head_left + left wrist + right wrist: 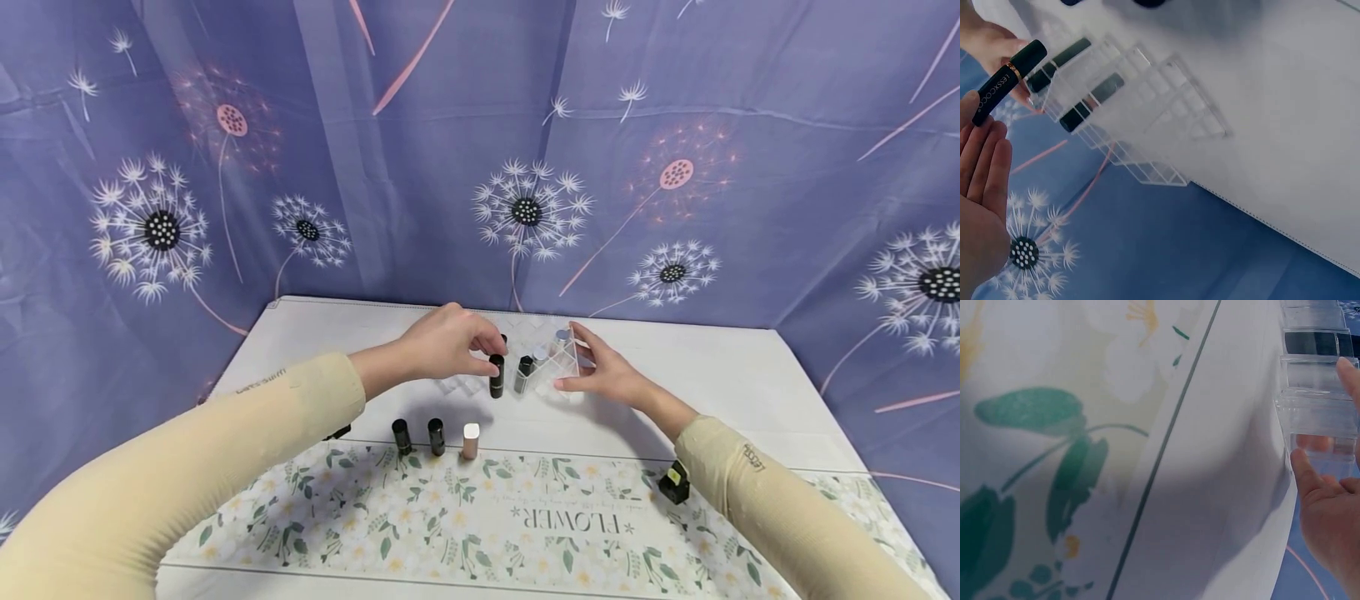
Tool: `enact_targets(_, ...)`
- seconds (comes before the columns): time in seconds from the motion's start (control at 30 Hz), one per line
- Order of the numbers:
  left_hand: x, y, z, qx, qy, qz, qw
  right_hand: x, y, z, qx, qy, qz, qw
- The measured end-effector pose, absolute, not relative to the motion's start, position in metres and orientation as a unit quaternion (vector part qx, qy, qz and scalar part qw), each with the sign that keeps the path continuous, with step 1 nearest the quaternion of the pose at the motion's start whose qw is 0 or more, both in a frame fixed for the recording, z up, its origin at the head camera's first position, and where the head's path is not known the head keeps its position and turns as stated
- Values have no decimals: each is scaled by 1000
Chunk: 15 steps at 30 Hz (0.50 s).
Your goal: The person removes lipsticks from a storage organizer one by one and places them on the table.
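Pinching a gold-banded black tube (497,379) between thumb and fingers, my left grip (450,342) hangs toward the nine o'clock side of a clear organiser (1166,106); I cannot tell whether the tube touches its wall. My right grip (611,372) is wrapped about the organiser's three o'clock end, thumb on the near side, forefinger on the far. Between my two hands a black-capped tube (523,375) stands in a compartment, with pale-capped tubes (561,337) beyond it toward one or two o'clock. On the white worktop (727,375), at about eight o'clock from the organiser, a first black tube (401,437), a second black tube (437,437) and a pinkish tube (470,443) stand in a row, apart from one another. Toward four o'clock, just beside my right sleeve (720,458), sits a small black object (674,485) with a yellow patch. A flowered strip (450,517) crosses at six o'clock, and a blue dandelion curtain (427,183) hangs at twelve
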<state>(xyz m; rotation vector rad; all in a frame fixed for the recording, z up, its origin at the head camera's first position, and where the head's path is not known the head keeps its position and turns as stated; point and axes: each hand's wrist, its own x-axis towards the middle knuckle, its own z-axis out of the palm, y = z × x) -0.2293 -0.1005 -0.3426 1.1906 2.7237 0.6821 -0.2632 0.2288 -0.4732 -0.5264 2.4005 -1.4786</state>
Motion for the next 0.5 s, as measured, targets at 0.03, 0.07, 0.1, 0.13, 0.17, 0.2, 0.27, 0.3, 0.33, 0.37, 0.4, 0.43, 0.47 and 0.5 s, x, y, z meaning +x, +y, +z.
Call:
enact_targets(0.03,-227,-100,-344,395,890,222,46,-263,229,-473,-182,829,-511,136)
enact_targets(0.07,-226,-99,-345,400,889,220,46,-264,229,-474,-181,829,-511,136)
enact_targets(0.1,-224,-98,-347,403,887,221,47,-264,229,-474,-181,829,-511,136)
enact_targets(0.13,-222,-97,-348,408,885,221,48,-264,229,-474,-181,830,-509,136)
enact_targets(0.17,-221,-96,-350,410,883,222,49,-264,229,-474,-180,831,-509,136)
enact_targets(0.2,-219,-95,-352,414,881,222,51,-264,229,-474,-181,831,-508,136)
enact_targets(0.27,-216,-94,-355,417,879,223,54,-264,229,-473,-179,832,-506,137)
enact_targets(0.3,-215,-93,-356,418,878,224,57,-264,229,-473,-179,832,-507,137)
enact_targets(0.33,-213,-92,-357,419,878,224,59,-264,229,-473,-179,832,-506,137)
enact_targets(0.37,-212,-91,-358,419,878,223,62,-264,228,-473,-180,832,-506,138)
enact_targets(0.4,-211,-90,-360,420,877,223,64,-264,228,-473,-179,832,-506,138)
enact_targets(0.43,-209,-90,-361,421,877,223,67,-264,228,-473,-178,832,-506,138)
enact_targets(0.47,-208,-89,-362,422,876,222,68,-264,228,-473,-178,832,-506,138)
enact_targets(0.5,-207,-88,-363,422,876,220,71,-264,228,-473,-178,832,-507,138)
